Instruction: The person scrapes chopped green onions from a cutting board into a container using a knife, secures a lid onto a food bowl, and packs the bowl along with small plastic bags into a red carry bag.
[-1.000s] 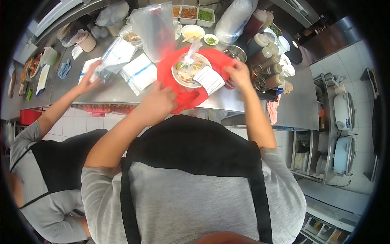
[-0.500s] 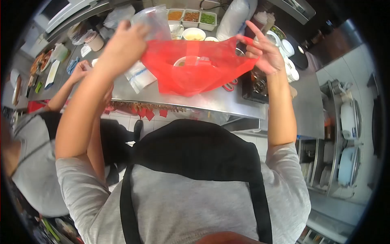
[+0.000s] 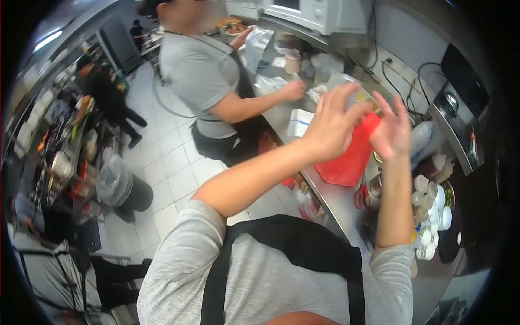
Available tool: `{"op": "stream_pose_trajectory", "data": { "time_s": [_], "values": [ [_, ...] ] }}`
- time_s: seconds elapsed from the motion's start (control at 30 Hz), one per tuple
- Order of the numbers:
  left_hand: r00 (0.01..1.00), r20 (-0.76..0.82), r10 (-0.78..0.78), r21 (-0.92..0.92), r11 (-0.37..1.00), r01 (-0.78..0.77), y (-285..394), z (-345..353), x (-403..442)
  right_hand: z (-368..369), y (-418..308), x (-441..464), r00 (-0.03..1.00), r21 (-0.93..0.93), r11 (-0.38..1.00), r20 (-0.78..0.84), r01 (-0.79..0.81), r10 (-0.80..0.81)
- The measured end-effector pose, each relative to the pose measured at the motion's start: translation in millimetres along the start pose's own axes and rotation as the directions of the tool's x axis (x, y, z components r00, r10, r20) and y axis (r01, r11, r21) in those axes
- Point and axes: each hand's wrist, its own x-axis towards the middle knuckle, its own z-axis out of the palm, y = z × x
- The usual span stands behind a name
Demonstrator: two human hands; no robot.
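Note:
The red plastic bag (image 3: 346,162) stands upright on the steel counter, its top rising between my two hands. My left hand (image 3: 333,124) is at the upper left of the bag, palm down, with its fingers apart and slightly curved. Facing it from the right, my right hand (image 3: 392,132) has spread fingers close to the bag's top edge. Whether either hand touches the plastic I cannot make out. The bowl is hidden by the red plastic. Red-handled scissors (image 3: 363,196) lie just right of the bag.
A co-worker (image 3: 208,81) in grey stands left along the counter (image 3: 346,208), holding a white packet (image 3: 257,46). White-capped bottles and cups (image 3: 430,216) crowd the right. A white packet (image 3: 299,122) lies beyond my left forearm. Other people and a bin (image 3: 127,187) are at far left.
The view has swung left. My hands, wide apart over the spread bag half a second ago, are now close together at its top, and the bag looks narrower and taller.

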Motion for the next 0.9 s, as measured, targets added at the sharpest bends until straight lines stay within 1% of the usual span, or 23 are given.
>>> {"op": "stream_pose_trajectory", "data": {
  "time_s": [0.03, 0.1, 0.13, 0.23, 0.3, 0.37, 0.43, 0.47, 0.5, 0.53, 0.57, 0.6, 0.63, 0.67, 0.7, 0.77, 0.8, 0.83, 0.9],
  "values": [
    [0.999, -0.004, 0.035, 0.03, 0.999, -0.034, 10.0, -16.7, -10.8, 28.4, -20.7, -24.7, 0.993, 0.017, 0.997, 0.086, -0.078, 0.077],
    [0.994, -0.005, 0.111, 0.061, 0.992, -0.111, 37.6, -42.8, -29.5, 64.1, -57.8, -70.6, 0.984, 0.016, 1.0, 0.176, 0.027, -0.029],
    [0.993, 0.042, 0.106, 0.112, 0.988, -0.11, 48.7, -59.0, -38.4, 76.6, -77.6, -87.5, 0.975, -0.016, 0.996, 0.205, 0.091, -0.086],
    [1.0, 0.01, 0.023, 0.048, 0.999, -0.024, 62.9, -83.0, -78.1, 115.2, -124.0, -142.5, 0.942, -0.154, 0.953, 0.256, 0.262, -0.217],
    [0.993, 0.037, -0.111, 0.061, 0.992, 0.108, 69.8, -98.5, -113.5, 137.8, -146.1, -175.5, 0.936, -0.234, 0.926, 0.266, 0.296, -0.232],
    [0.961, 0.111, -0.254, 0.107, 0.964, 0.243, 71.0, -108.7, -155.2, 164.2, -156.9, -208.8, 0.951, -0.333, 0.909, 0.259, 0.25, -0.167],
    [0.919, 0.125, -0.375, 0.094, 0.926, 0.365, 78.5, -118.8, -199.0, 181.1, -157.0, -240.4, 0.976, -0.439, 0.879, 0.184, 0.186, -0.114],
    [0.898, 0.13, -0.42, 0.116, 0.906, 0.407, 85.6, -124.3, -220.2, 188.7, -155.1, -256.5, 0.987, -0.489, 0.861, 0.135, 0.141, -0.085],
    [0.876, 0.128, -0.466, 0.147, 0.882, 0.448, 92.6, -129.0, -241.5, 183.5, -148.6, -270.2, 0.973, -0.626, 0.746, 0.147, 0.229, -0.175],
    [0.833, 0.134, -0.537, 0.137, 0.843, 0.521, 99.0, -130.6, -267.7, 178.7, -142.4, -284.1, 0.951, -0.746, 0.599, 0.158, 0.29, -0.264],
    [0.791, 0.141, -0.596, 0.138, 0.803, 0.58, 102.1, -134.6, -291.6, 168.2, -155.8, -303.4, 0.965, -0.73, 0.637, 0.126, 0.247, -0.23],
    [0.697, 0.18, -0.694, 0.12, 0.719, 0.685, 109.8, -141.7, -310.8, 157.6, -169.5, -322.6, 0.976, -0.711, 0.673, 0.094, 0.203, -0.196],
    [0.585, 0.23, -0.778, 0.111, 0.618, 0.779, 122.0, -145.0, -329.4, 148.6, -186.6, -349.1, 0.992, -0.633, 0.765, 0.039, 0.116, -0.119],
    [0.522, 0.246, -0.817, 0.111, 0.558, 0.822, 134.8, -145.2, -346.2, 143.8, -198.9, -374.0, 0.999, -0.541, 0.84, -0.008, 0.027, -0.037],
    [0.456, 0.261, -0.851, 0.114, 0.496, 0.861, 150.4, -142.9, -358.6, 138.1, -201.1, -400.8, 0.994, -0.574, 0.818, -0.056, 0.044, -0.093],
    [0.404, 0.357, -0.842, 0.105, 0.466, 0.878, 181.0, -133.6, -369.2, 121.8, -202.8, -452.4, 0.938, -0.714, 0.7, -0.242, 0.0, -0.246],
    [0.378, 0.398, -0.836, 0.108, 0.451, 0.886, 193.6, -125.1, -366.9, 113.4, -205.0, -474.7, 0.92, -0.788, 0.615, -0.266, -0.035, -0.288],
    [0.396, 0.446, -0.803, 0.078, 0.476, 0.876, 206.5, -113.8, -355.9, 101.3, -210.7, -495.8, 0.908, -0.807, 0.588, -0.286, -0.056, -0.306],
    [0.428, 0.519, -0.739, 0.02, 0.512, 0.859, 235.9, -85.1, -325.6, 83.6, -213.6, -525.2, 0.858, -0.775, 0.626, -0.377, -0.085, -0.35]
  ]
}}
